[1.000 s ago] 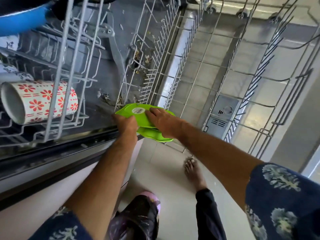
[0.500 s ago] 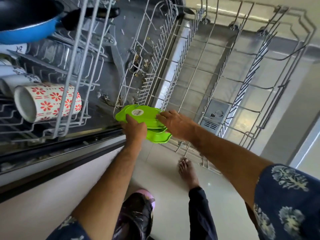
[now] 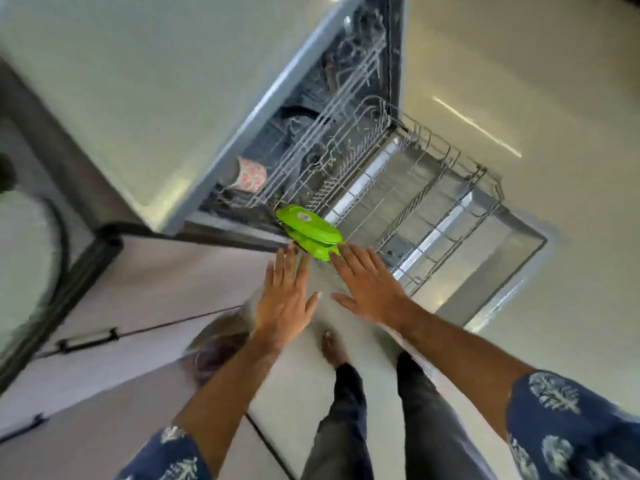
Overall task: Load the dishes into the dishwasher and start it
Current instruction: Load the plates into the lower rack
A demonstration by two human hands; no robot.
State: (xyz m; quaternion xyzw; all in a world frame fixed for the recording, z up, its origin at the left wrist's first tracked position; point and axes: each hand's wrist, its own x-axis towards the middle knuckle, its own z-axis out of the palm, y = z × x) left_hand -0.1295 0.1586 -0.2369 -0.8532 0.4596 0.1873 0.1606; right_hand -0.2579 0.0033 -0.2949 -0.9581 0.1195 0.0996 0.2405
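Head view: left hand [image 3: 284, 299] and right hand [image 3: 369, 284] both flat, fingers straight, gripped nothing. Green plates [image 3: 311, 230] sat at near corner of lower rack [image 3: 433, 188], fingertips just beside them. Advice: check plates seated between tines; fetch next dish.

Pale glossy floor [image 3: 519, 64] reflecting a light streak, beside grey cabinet drawers [image 3: 138, 296].

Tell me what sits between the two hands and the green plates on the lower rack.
Nothing visible does. The left hand and right hand are flat and open just short of the green plates, which rest at the near corner of the lower rack.
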